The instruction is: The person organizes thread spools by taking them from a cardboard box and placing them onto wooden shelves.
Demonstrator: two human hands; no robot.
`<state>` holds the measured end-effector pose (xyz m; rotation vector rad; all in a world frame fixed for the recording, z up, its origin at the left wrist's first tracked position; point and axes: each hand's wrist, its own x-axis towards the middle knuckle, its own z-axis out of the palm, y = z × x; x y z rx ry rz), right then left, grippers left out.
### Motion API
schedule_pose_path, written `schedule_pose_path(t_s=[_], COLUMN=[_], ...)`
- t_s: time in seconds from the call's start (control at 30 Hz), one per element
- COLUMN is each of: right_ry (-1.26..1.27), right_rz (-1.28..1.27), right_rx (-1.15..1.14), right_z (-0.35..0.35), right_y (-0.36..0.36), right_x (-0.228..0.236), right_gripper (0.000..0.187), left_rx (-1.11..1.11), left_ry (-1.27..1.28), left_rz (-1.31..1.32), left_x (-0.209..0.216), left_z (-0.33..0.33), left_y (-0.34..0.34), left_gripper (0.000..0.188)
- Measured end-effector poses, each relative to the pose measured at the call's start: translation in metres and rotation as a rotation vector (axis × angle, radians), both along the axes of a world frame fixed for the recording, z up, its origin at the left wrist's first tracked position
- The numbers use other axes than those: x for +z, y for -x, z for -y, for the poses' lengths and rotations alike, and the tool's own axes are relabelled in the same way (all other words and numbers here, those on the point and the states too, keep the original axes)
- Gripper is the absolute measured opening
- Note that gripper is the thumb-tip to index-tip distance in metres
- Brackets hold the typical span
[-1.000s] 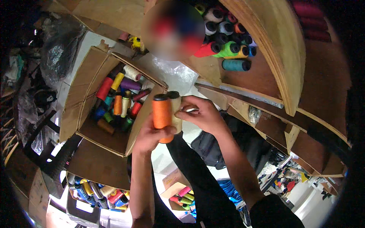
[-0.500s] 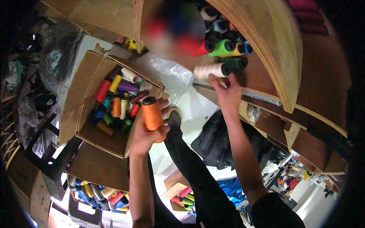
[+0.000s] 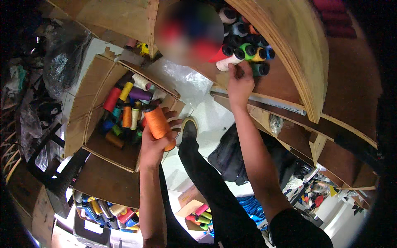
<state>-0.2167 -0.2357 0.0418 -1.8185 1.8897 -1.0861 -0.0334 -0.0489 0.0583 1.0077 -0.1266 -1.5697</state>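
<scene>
My left hand (image 3: 154, 142) is wrapped round an orange thread cone (image 3: 157, 120), holding it tilted near the cardboard box's right side. On the wooden shelf, my right hand (image 3: 241, 84) has its fingertips on a white thread cone (image 3: 228, 62), whose black end points up and right. That cone lies against a red cone (image 3: 220, 53) and a green cone (image 3: 247, 50). A dark green cone (image 3: 259, 69) rests just right of my fingers. Inside the open cardboard box (image 3: 95, 89) lie several cones, among them a purple one (image 3: 139, 95) and a yellow one (image 3: 125, 91).
A curved wooden panel (image 3: 285, 53) arches over the shelf's right side. Black bundled material (image 3: 231, 157) lies on the floor below. A grey crate (image 3: 89, 231) of spools stands lower left, and a small box (image 3: 188, 211) holds pink and green spools. Clear plastic (image 3: 182, 80) lies beside the shelf.
My right hand has moved the white cone farther back on the shelf, up against the others. My left hand has shifted slightly left and tilted the orange cone more.
</scene>
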Motion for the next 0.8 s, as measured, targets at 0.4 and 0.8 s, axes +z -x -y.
schedule_pose_path(t_s=[0.4,0.8], right_ry=[-0.231,-1.251], right_rz=[-0.203,0.573], right_rx=[-0.096,0.433], right_z=[0.001,-0.05], right_y=[0.011,-0.01], right_x=[-0.042,0.055], right_gripper=[0.031,0.03], left_rx=[-0.057,-0.607], left_ry=[0.048,0.115], left_rz=[0.016,0.754], left_x=[0.0,-0.009], left_z=[0.009,0.013], left_y=[0.008,0.002], left_gripper=[0.062,0.066])
